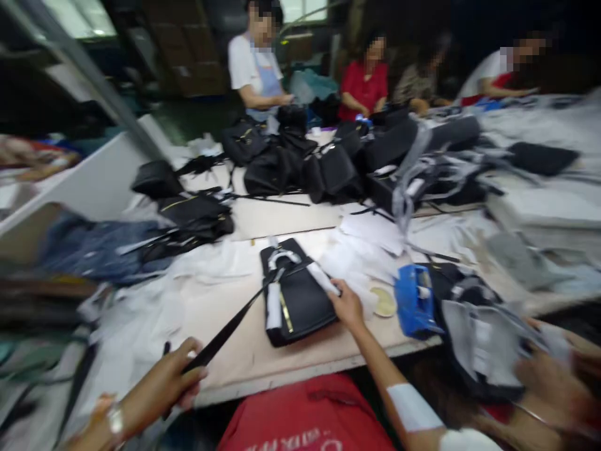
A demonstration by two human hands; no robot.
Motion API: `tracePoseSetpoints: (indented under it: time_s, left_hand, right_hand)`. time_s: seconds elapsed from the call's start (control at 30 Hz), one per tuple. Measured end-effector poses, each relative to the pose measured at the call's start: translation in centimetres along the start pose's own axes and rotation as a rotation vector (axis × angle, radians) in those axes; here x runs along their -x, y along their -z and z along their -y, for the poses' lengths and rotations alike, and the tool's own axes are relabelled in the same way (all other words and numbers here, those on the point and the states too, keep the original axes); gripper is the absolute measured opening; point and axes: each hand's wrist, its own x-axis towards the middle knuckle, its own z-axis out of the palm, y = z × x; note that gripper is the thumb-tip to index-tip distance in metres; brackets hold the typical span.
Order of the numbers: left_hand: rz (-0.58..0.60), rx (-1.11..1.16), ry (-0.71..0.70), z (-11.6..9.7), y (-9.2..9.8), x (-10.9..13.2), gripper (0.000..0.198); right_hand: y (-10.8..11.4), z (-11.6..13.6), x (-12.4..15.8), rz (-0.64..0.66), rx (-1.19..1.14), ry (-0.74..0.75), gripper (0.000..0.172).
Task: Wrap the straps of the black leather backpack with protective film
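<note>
A small black bag (307,304) with a gold zipper lies on the table in front of me, white wrapping on its handle and side pieces. My left hand (181,376) is closed around a black strap (235,322), which runs taut up to the top of the bag. At the bag's right side, my right hand (347,304) pinches the lower end of a white-wrapped strap (322,275). The fingertips of my left hand are partly blurred.
Black bags (333,169) pile up across the table's far side. White sheets (361,244), a round yellowish disc (384,302) and a blue box-like item (414,300) lie to the right. A co-worker's hands (549,376) handle a grey-lined bag (483,338). Several people work opposite.
</note>
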Motion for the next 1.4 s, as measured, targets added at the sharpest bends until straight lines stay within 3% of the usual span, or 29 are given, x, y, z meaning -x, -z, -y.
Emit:
tracePoseSetpoints:
  time_s: [0.17,0.27,0.37,0.43,0.53,0.6,0.63,0.7,0.77,0.8,0.87,1.0,1.07,1.17,1.3,1.4]
  left_hand:
    - [0.227,0.306,0.07,9.5,0.2,2.8,0.041]
    - [0.347,0.399,0.101,12.7,0.3,3.6,0.041]
    - [0.292,0.424,0.049,14.4,0.9,3.3,0.043]
    - [0.14,0.419,-0.018,14.8,1.4,2.6,0.043]
    - [-0.138,0.335,-0.11,14.6,1.8,1.4,0.04]
    - [-0.291,0.21,-0.181,14.0,2.0,0.8,0.036]
    - [-0.354,0.135,-0.222,13.6,1.9,0.5,0.035]
    - [-0.456,-0.011,-0.311,12.7,1.5,0.1,0.036]
    - [-0.507,-0.122,-0.384,11.7,0.5,-0.4,0.039]
    - [-0.512,-0.162,-0.41,11.2,-0.2,-0.7,0.04]
    - [-0.483,-0.235,-0.441,10.5,-1.7,-1.2,0.041]
    - [-0.424,-0.305,-0.424,10.4,-4.0,-2.4,0.042]
    - [-0.417,-0.195,-0.408,11.0,-4.5,-3.1,0.05]
    - [-0.318,0.229,-0.348,12.2,-4.2,-4.1,0.057]
    - [0.016,0.754,-0.196,13.5,-3.0,-4.8,0.04]
    - [0.11,0.991,-0.145,13.7,-2.3,-4.6,0.027]
  right_hand:
    - [-2.0,-2.2,-2.5,-0.036,0.111,-0.006,0.045]
    - [-2.4,-2.7,-2.7,-0.007,0.134,-0.03,0.048]
    - [-2.0,-2.0,-2.4,0.073,0.153,-0.05,0.051]
    - [-1.4,-0.5,-1.6,0.083,0.228,-0.027,0.054]
    - [-0.5,3.6,1.1,-0.089,0.376,0.203,0.057]
    - [-0.7,7.3,3.8,-0.173,0.336,0.336,0.052]
    - [-1.4,9.2,5.3,-0.148,0.26,0.33,0.047]
    - [-3.8,12.9,8.2,0.092,0.018,0.205,0.041]
    - [-7.4,16.0,10.7,0.505,-0.294,0.031,0.044]
    - [-9.5,17.3,11.7,0.693,-0.424,-0.036,0.048]
    - [-13.4,19.1,13.1,0.861,-0.582,-0.092,0.049]
    - [-18.0,19.7,13.7,0.784,-0.625,-0.095,0.037]
    - [-18.5,19.2,13.0,0.752,-0.618,-0.1,0.035]
    - [-17.8,18.5,11.5,0.732,-0.634,-0.121,0.038]
    - [-16.9,18.7,9.3,0.708,-0.656,-0.161,0.046]
    - [-17.2,19.3,8.2,0.714,-0.649,-0.149,0.048]
